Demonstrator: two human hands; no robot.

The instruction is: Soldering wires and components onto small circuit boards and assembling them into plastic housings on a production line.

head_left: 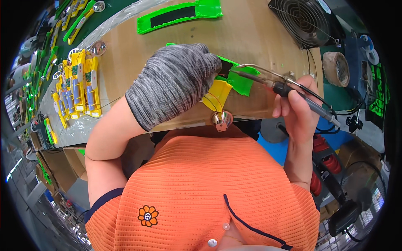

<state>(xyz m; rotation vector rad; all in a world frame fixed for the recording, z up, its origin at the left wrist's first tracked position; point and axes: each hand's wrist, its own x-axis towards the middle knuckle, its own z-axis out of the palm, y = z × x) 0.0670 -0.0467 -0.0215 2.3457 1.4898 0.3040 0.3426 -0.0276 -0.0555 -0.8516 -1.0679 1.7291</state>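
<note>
My left hand (176, 81), in a grey knit glove, is closed over a green plastic shell (242, 83) with a dark inset. Its fingertips are turned away, so what they pinch is hidden. In my bare right hand (300, 109) is a soldering iron (282, 88) with a curved metal feed tube. The iron's tip points left, at the dark inset beside my left fingers. A yellow plastic piece (217, 93) with thin wires lies against the green shell, below my left hand. At its near end a round shiny reflector (222, 121) sits by the table edge.
Another green shell (209, 9) with a black strip lies at the far side of the table (247, 29). Several yellow units (77, 85) with wires are grouped at the left. A black fan (299, 21) and a tape roll (336, 69) stand at the right.
</note>
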